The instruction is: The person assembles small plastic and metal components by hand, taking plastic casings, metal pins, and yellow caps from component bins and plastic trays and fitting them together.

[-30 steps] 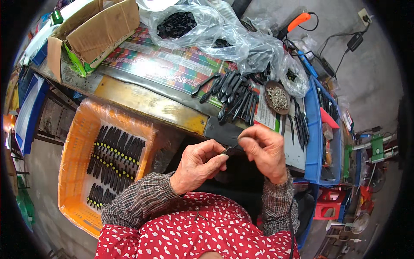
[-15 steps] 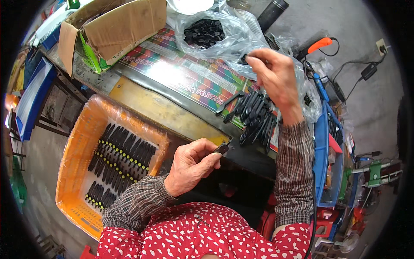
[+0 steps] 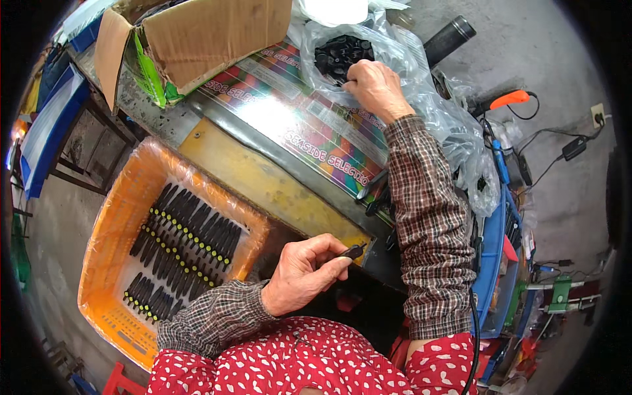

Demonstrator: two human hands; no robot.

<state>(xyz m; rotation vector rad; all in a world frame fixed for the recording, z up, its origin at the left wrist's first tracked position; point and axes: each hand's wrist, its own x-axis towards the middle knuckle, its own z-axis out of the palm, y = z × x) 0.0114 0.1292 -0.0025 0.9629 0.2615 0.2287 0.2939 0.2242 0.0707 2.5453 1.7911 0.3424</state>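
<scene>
My left hand (image 3: 307,274) is closed, pinching a small black plastic piece (image 3: 354,251) between thumb and index finger, above the bench's front edge. Its far end is narrow; the rest is hidden by the fingers. My right hand (image 3: 376,89) reaches to a clear plastic bag (image 3: 309,71) of small black parts (image 3: 337,54). Its fingers are bent together at the bag's near side, and whatever is between the fingertips cannot be made out. Several long black pieces (image 3: 376,201) lie on the bench, mostly hidden behind my right sleeve.
On the left, an orange basket (image 3: 99,263) lined with plastic film holds rows of black pieces with yellow-green dots. A cardboard box (image 3: 217,36) stands at the back left. A yellow board (image 3: 253,174) lies along the bench. Blue trays (image 3: 490,263) and an orange-handled tool (image 3: 510,99) are at right.
My right hand has moved left, from beside the bag to its mouth, and its forearm now covers most of the long black pieces. My left hand still pinches the small black piece.
</scene>
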